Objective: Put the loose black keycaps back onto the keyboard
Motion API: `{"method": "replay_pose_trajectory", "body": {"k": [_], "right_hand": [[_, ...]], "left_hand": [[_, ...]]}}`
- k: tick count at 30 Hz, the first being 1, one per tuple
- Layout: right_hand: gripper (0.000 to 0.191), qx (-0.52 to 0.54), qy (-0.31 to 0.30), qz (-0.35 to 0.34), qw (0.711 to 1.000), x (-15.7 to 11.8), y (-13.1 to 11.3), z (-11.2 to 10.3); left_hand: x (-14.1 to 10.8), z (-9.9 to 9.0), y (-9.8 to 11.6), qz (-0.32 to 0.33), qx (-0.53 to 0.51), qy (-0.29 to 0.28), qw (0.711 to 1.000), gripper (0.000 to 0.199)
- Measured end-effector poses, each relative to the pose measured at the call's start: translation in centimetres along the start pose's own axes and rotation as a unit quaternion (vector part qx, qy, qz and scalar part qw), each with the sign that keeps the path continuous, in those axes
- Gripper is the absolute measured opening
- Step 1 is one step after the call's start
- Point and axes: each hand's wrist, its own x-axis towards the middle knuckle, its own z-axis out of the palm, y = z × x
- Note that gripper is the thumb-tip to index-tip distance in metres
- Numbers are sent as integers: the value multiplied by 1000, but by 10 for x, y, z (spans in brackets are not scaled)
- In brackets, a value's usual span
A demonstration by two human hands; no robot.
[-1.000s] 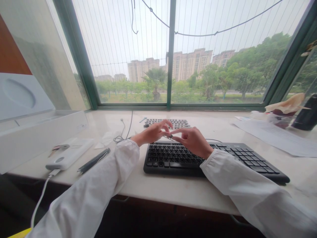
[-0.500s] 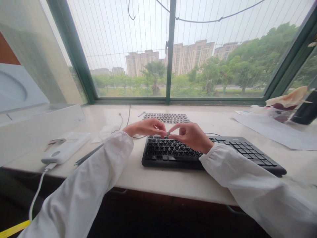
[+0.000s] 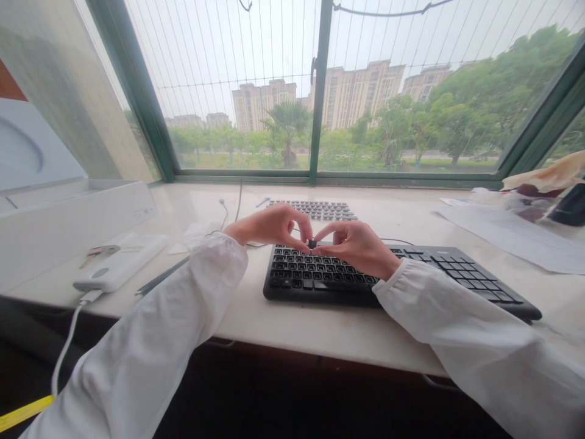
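Above the back left part of a black keyboard [image 3: 347, 299], my left hand [image 3: 278, 225] and my right hand [image 3: 361, 245] meet fingertip to fingertip. Between them is a small dark keycap [image 3: 312, 244], pinched by thumb and forefinger of both hands. Many key positions on the keyboard's left and middle show bare sockets, while the number pad at the right has its caps. Behind my hands, loose keycaps [image 3: 336, 211] lie in rows on the white table.
At the left are a white power bank [image 3: 121, 268] with keys [image 3: 98, 251] on it, a dark pen-like tool [image 3: 162, 277] and a white box [image 3: 68, 235]. Papers [image 3: 516, 235] and a bag lie at the right. A window stands behind the table.
The camera view has shifted slightly. My fingers have turned the keycap a little, and its dark face now shows between them. Both hands remain over the keyboard's back edge.
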Motion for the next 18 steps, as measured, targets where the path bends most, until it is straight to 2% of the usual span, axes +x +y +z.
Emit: {"method": "replay_pose_trajectory", "body": {"k": [3, 7, 11, 15, 18], "right_hand": [[41, 4, 10, -2, 1000, 0, 1, 1], [42, 3, 9, -13, 1000, 2, 5, 3], [41, 3, -18, -16, 1000, 2, 6, 4], [42, -1, -55, -14, 998, 1, 5, 4], [43, -15, -91, -28, 995, 0, 4, 4]], "left_hand": [[0, 0, 1, 5, 2, 5, 1000, 22], [-1, -2, 1, -4, -9, -40, 999, 24], [-3, -3, 1, -59, -13, -122, 991, 28], [-4, -2, 6, -126, -43, -243, 961, 32], [-4, -1, 12, -149, -61, -282, 946, 34]]}}
